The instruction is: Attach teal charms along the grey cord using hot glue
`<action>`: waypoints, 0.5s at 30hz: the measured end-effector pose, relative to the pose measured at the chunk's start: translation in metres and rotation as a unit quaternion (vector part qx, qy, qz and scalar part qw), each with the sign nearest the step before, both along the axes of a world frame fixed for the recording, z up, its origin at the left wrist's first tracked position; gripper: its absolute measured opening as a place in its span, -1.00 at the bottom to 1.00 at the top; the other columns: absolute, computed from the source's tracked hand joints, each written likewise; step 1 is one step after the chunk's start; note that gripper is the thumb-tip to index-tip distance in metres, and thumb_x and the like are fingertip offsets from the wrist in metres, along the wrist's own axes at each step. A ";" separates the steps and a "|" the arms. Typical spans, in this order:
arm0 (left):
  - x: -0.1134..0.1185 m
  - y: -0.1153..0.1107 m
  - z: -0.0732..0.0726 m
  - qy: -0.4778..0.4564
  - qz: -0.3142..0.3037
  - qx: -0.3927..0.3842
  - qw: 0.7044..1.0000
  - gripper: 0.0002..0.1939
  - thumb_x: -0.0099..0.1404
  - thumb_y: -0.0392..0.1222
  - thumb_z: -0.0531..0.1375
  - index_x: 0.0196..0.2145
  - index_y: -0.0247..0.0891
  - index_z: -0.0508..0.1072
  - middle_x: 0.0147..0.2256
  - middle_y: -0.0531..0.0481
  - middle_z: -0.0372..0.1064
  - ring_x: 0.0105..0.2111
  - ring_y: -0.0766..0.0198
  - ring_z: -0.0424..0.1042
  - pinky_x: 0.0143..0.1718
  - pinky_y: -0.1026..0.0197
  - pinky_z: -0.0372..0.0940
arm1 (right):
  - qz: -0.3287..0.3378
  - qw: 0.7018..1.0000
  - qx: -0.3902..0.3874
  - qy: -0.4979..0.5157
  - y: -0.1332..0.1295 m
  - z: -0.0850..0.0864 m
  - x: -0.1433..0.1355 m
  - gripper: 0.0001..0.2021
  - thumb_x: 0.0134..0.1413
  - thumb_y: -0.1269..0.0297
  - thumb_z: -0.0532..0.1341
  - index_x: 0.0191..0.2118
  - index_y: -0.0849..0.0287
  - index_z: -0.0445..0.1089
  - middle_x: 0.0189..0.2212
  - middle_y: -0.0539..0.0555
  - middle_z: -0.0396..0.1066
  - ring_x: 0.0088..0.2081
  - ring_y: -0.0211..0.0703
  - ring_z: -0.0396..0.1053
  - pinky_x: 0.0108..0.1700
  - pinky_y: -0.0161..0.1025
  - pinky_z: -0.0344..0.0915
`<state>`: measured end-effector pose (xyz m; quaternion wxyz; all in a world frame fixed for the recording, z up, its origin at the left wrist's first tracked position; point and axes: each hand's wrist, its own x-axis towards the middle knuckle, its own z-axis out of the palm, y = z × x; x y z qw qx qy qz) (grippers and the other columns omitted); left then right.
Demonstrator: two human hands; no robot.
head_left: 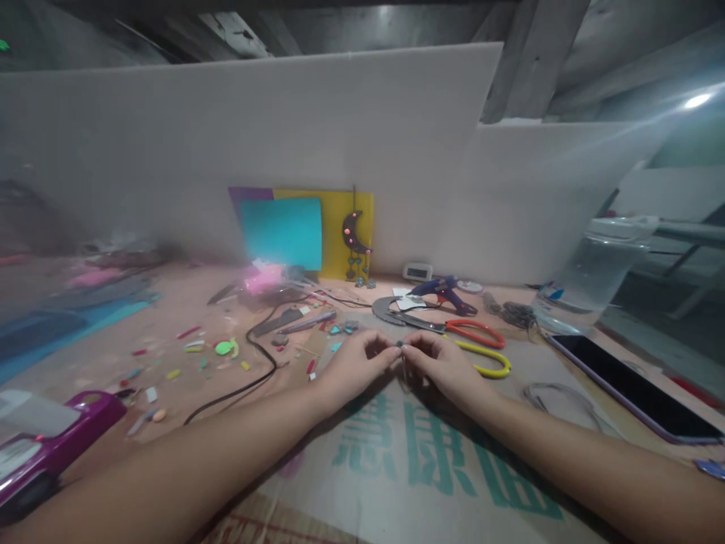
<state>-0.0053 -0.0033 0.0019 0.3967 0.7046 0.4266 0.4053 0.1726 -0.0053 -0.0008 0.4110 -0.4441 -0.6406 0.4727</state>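
Note:
My left hand point(362, 363) and my right hand point(445, 364) meet above the printed cardboard, fingertips almost touching. Between them, thumbs and fingers pinch a tiny dark teal piece point(399, 344), too small to name; a thin pale strand seems to hang below it. Just beyond my right hand lie scissors with an orange handle point(476, 332) and a yellow handle point(492, 369). A grey crescent-shaped cutout point(386, 308) rests near their blades. Farther back, a dark crescent moon ornament point(352, 233) with pink dots and hanging pieces stands against a yellow sheet point(334, 227).
A blue glue gun point(445, 292) lies at the back. On the right are a phone point(628, 385), a clear plastic container point(594, 264) and coiled wire point(566, 397). Coloured scraps point(225, 347), a black cable point(266, 370) and a purple device point(84, 423) occupy the left.

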 end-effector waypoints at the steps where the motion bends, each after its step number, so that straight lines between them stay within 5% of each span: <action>1: 0.000 0.001 -0.001 -0.003 0.002 -0.004 1.000 -0.77 0.25 -0.06 0.19 -0.38 -0.30 0.40 -0.42 0.02 0.39 -0.38 0.27 0.37 -0.32 0.26 0.22 | 0.002 1.000 -0.003 0.005 0.000 0.000 0.000 -0.64 0.03 -0.04 0.27 -0.34 0.19 0.31 -0.64 -0.08 0.33 -0.61 -0.32 0.26 -0.55 -0.37 0.17; 15: 0.000 -0.005 0.008 0.021 0.005 0.007 1.000 -0.83 0.23 -0.12 0.20 -0.41 -0.29 0.40 -0.42 0.03 0.40 -0.38 0.27 0.37 -0.32 0.26 0.22 | -0.002 1.000 -0.001 0.004 -0.005 0.007 -0.001 -0.66 0.06 -0.03 0.27 -0.33 0.17 0.31 -0.63 -0.07 0.34 -0.60 -0.29 0.26 -0.58 -0.37 0.13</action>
